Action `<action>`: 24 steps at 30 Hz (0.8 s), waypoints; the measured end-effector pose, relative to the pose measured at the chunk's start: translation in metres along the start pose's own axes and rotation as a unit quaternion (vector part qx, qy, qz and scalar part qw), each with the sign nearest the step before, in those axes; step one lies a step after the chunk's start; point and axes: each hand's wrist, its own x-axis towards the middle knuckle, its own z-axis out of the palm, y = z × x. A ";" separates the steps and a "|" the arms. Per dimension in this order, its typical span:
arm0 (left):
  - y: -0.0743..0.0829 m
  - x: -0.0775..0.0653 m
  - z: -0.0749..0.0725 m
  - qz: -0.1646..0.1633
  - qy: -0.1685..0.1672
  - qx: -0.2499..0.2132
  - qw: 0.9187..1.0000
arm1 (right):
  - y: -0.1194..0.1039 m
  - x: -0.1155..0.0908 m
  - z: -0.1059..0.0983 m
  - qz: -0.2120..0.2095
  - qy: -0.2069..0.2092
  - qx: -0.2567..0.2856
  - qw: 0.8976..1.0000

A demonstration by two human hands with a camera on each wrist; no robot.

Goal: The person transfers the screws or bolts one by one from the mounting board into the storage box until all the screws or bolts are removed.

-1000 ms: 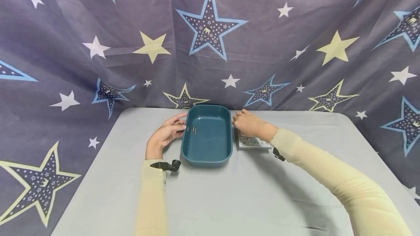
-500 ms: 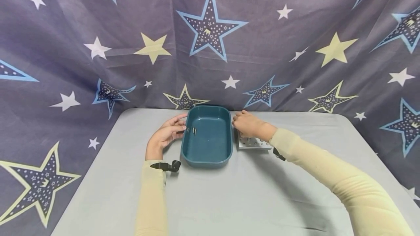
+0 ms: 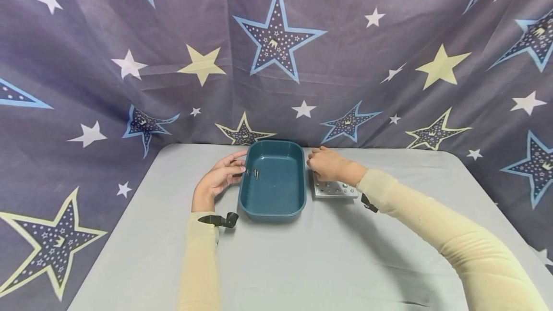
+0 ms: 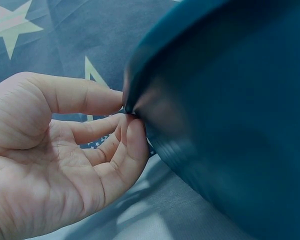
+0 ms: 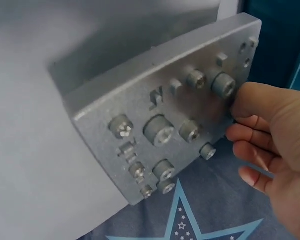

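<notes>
A dark teal plastic bin (image 3: 276, 191) stands on the table, with a few small screws (image 3: 256, 174) lying along its left side. At that side my left hand (image 3: 220, 174) holds the rim, thumb at the edge and curled fingers against the outer wall, as the left wrist view shows. Just right of the bin lies a silver metal block (image 5: 140, 100) studded with socket-head screws (image 5: 159, 130) of several sizes. My right hand (image 5: 285, 135) reaches over its far part, thumb and fingers drawn together at the block's face, pinching a screw that the fingertips hide.
A grey cloth covers the table (image 3: 276, 268). Right behind the bin hangs a purple star-patterned curtain (image 3: 173, 23). The bin's wall stands close beside the block and the right hand.
</notes>
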 end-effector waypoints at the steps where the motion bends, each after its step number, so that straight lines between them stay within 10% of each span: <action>1: 0.000 0.000 0.000 0.000 -0.001 0.001 1.000 | 0.000 0.000 0.001 0.000 0.002 -0.005 1.000; 24: -0.003 0.003 -0.002 0.002 0.008 0.027 1.000 | -0.002 0.000 0.004 0.005 0.011 -0.036 0.999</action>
